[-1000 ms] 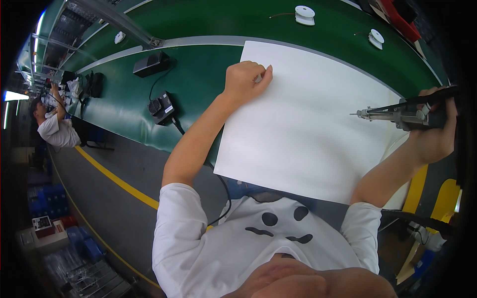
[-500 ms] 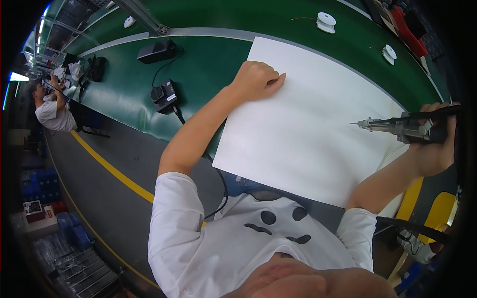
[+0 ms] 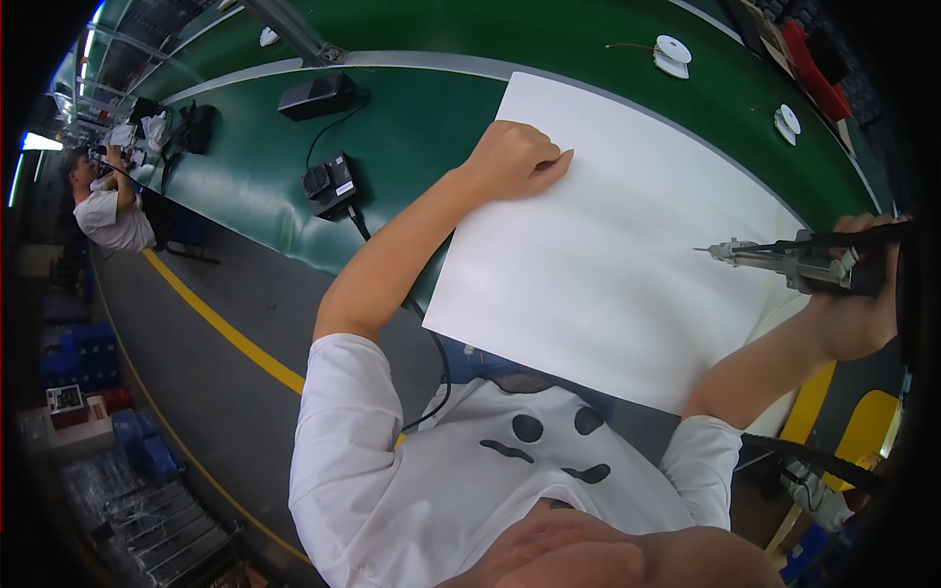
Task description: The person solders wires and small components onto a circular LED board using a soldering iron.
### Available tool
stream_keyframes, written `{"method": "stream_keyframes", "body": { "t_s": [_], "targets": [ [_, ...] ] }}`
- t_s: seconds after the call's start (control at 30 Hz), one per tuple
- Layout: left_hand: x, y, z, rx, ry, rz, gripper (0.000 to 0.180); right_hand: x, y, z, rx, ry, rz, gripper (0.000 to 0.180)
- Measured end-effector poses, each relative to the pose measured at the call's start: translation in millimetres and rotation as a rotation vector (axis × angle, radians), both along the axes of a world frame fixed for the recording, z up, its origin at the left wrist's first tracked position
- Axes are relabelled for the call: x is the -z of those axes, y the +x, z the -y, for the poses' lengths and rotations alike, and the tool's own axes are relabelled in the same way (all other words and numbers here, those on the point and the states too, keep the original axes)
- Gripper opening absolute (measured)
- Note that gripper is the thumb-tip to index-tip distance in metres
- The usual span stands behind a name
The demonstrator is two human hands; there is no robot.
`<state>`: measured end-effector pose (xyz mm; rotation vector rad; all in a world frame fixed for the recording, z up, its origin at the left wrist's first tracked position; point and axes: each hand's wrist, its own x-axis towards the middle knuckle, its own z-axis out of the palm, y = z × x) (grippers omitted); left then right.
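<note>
The fingers [image 3: 502, 140] of the left hand [image 3: 518, 164] are curled up in a loose fist, and the thumb sticks out to the right. The right hand [image 3: 875, 269] is wrapped around a thin-tipped metal hand tool [image 3: 784, 261], and its fingers are bent close around the back end.

The left hand is on a big white sheet [image 3: 588, 255], by its left edge and near its far corner. The sheet's far edge runs along a gray metal strip [image 3: 421, 61]. Its near edge sticks out past the green table [image 3: 421, 118], close to the white shirt [image 3: 441, 490]. Between the left hand and the tool's tip there is a wide, bare part of the sheet with lots of room. On the left, the table has some room before a small black box [image 3: 330, 184]. Past the metal strip, a white spool [image 3: 672, 57] sits well apart from both hands.

The tool is over the right part of the sheet. Its back end is in the right hand, and its tip is well ahead of those fingers. I cannot tell if the tip touches the sheet.

The tip points left, toward the middle of the sheet. The tool's long way goes side to side, nearly flat across the view, with the tip a bit higher there than the back end.
</note>
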<state>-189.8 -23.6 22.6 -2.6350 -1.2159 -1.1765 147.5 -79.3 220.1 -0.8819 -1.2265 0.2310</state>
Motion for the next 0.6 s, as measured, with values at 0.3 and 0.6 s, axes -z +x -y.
{"method": "stream_keyframes", "body": {
  "t_s": [0.3, 0.6],
  "targets": [
    [3, 0, -2, -0.001, 0.013, 0.009, 0.042, 5, 36, -11, -0.354, 0.003, 0.004, 0.025],
    [0, 0, 1, -0.002, 0.002, -0.013, 0.041, 3, 28, -7, -0.322, -0.007, 0.058, 0.025]
  ]
}}
